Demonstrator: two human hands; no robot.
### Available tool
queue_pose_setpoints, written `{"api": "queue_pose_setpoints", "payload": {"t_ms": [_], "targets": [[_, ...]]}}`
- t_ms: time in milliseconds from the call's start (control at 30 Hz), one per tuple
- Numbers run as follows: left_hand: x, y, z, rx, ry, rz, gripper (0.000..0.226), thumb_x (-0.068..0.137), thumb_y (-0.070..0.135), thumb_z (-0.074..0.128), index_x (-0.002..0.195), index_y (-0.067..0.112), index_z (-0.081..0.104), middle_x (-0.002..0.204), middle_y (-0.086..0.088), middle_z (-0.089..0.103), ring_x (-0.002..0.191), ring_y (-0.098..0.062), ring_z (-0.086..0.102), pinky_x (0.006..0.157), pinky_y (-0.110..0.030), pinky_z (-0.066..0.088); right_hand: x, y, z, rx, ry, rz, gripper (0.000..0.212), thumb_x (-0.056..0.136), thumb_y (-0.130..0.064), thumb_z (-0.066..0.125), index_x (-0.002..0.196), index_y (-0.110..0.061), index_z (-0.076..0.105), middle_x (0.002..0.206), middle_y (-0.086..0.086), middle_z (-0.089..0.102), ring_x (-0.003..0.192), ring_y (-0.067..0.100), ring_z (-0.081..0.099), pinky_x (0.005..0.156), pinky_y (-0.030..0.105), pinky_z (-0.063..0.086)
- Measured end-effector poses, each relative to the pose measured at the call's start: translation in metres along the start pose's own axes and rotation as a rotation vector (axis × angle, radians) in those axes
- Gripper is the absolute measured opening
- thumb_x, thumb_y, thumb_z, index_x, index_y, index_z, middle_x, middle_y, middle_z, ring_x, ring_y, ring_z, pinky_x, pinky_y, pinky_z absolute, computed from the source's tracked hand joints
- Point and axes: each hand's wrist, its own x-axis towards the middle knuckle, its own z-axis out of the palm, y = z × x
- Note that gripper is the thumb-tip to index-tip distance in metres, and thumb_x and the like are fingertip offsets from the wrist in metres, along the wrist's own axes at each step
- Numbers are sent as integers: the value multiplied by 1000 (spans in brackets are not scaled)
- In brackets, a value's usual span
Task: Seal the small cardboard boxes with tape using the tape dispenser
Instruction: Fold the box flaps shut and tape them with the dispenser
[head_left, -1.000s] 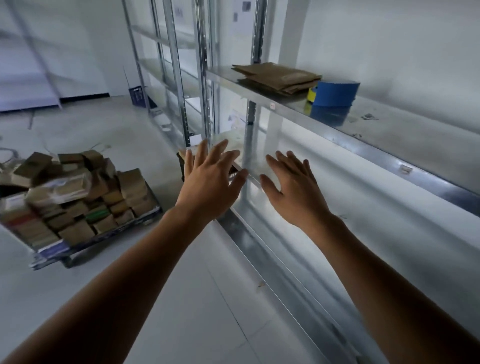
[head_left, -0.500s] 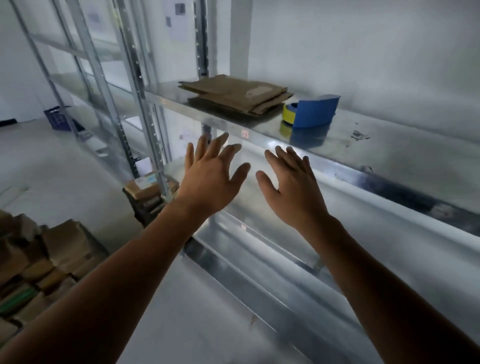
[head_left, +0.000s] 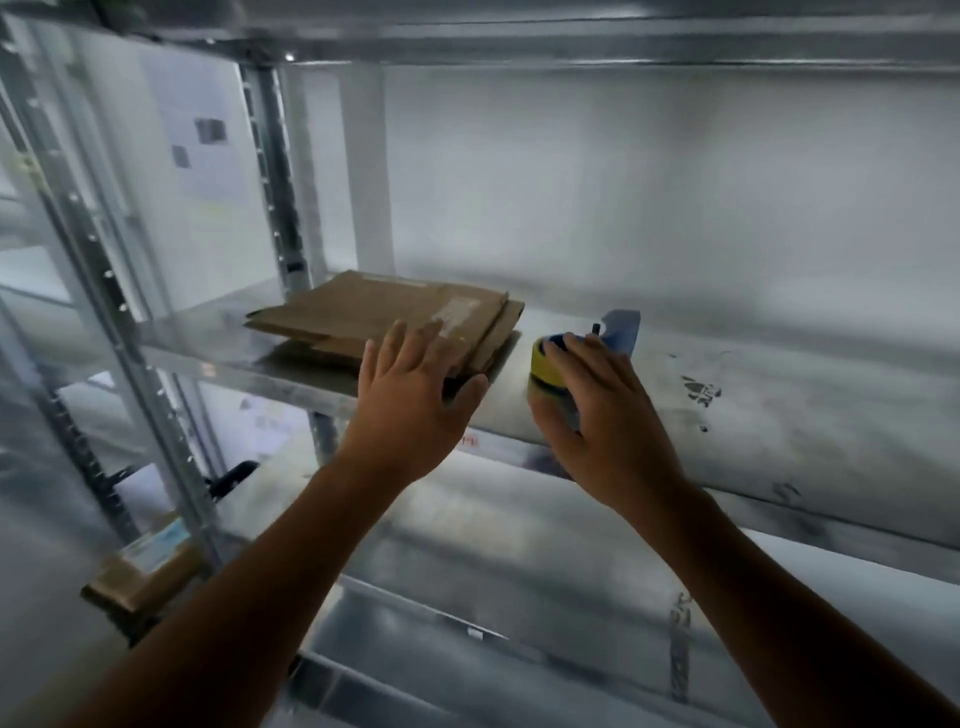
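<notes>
A stack of flattened brown cardboard boxes (head_left: 384, 317) lies on the metal shelf (head_left: 779, 415) at chest height. Right of it stands the blue tape dispenser (head_left: 621, 330) with a yellow roll (head_left: 543, 366). My right hand (head_left: 597, 410) lies over the dispenser, fingers curving round its top and thumb at the yellow roll's near side. My left hand (head_left: 410, 400) hovers with fingers spread in front of the cardboard stack's near right corner; whether it touches the stack is unclear.
Upright perforated shelf posts (head_left: 104, 312) rise at the left. A lower shelf (head_left: 519, 545) runs beneath my arms. Small taped cardboard boxes (head_left: 140, 571) sit low at the left. Dark smudges (head_left: 701, 392) mark the shelf right of the dispenser.
The view swung up and closer to the shelf. Both hands rose from below the shelf edge; the right one came down onto the tape dispenser, the left reached the cardboard stack.
</notes>
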Motion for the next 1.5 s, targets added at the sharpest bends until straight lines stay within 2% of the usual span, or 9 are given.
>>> {"api": "queue_pose_setpoints", "payload": {"t_ms": [167, 433, 633, 733, 867, 1033, 1167, 1333, 1500], "targets": [[45, -56, -4, -54, -108, 62, 59, 101, 60, 37, 151, 30, 40, 165, 2, 27, 155, -27, 10, 126, -52, 2, 28, -20, 24, -87, -36, 105, 73, 97, -63, 26, 153, -18, 39, 162, 3, 33, 154, 20, 19, 123, 47, 25], [118, -148, -15, -1, -225, 45, 63, 98, 64, 33, 152, 33, 35, 165, 1, 22, 155, -27, 9, 125, -51, 5, 103, -58, 66, -128, -149, 260, 66, 104, -54, 35, 158, -17, 28, 166, 1, 25, 155, 17, 10, 123, 33, 5], [172, -206, -2, 104, -332, -12, 72, 92, 76, 31, 152, 35, 33, 166, -1, 19, 152, -34, 16, 122, -59, 15, 154, -53, 94, -102, -182, 308, 58, 96, -62, 32, 143, -30, 46, 147, -2, 48, 137, 21, 38, 114, 41, 31], [191, -224, 0, 114, -375, -68, 91, 78, 88, 25, 151, 33, 33, 165, -2, 25, 149, -35, 26, 119, -61, 23, 172, -45, 107, -68, -224, 373, 43, 92, -66, 32, 119, -40, 53, 131, -10, 57, 125, 20, 49, 105, 44, 38], [211, -252, 6, 65, -447, -176, 120, 60, 97, 23, 157, 26, 27, 163, -9, 33, 144, -39, 37, 115, -58, 34, 186, -35, 122, 4, -235, 451, 48, 88, -72, 33, 117, -40, 52, 127, -12, 61, 114, 17, 57, 102, 47, 43], [218, -265, 10, -39, -454, -246, 99, 86, 74, 56, 161, 18, 23, 155, -12, 45, 138, -34, 48, 110, -44, 40, 191, -32, 135, 94, -206, 492, 38, 90, -69, 37, 106, -41, 56, 117, -22, 61, 109, 12, 59, 99, 45, 48], [221, -271, 14, -107, -363, -245, 91, 85, 73, 59, 155, 18, 38, 145, -12, 57, 128, -33, 55, 107, -45, 46, 193, -38, 133, 143, -157, 491, 27, 98, -51, 51, 122, -38, 52, 114, -24, 49, 107, 7, 50, 110, 45, 37], [212, -266, 4, -219, -283, -268, 95, 78, 82, 56, 151, 23, 43, 139, -9, 59, 124, -32, 57, 104, -53, 48, 189, -50, 126, 267, -33, 504, 51, 99, -46, 55, 147, -31, 43, 130, -13, 50, 110, 4, 42, 90, 28, 36], [204, -257, -15, -431, -172, -304, 101, 71, 85, 62, 151, 28, 38, 146, -8, 51, 127, -33, 56, 106, -54, 48, 192, -64, 118, 346, 151, 495, 70, 96, -51, 57, 157, -29, 29, 157, -3, 36, 124, 6, 42, 93, 22, 39]]}}
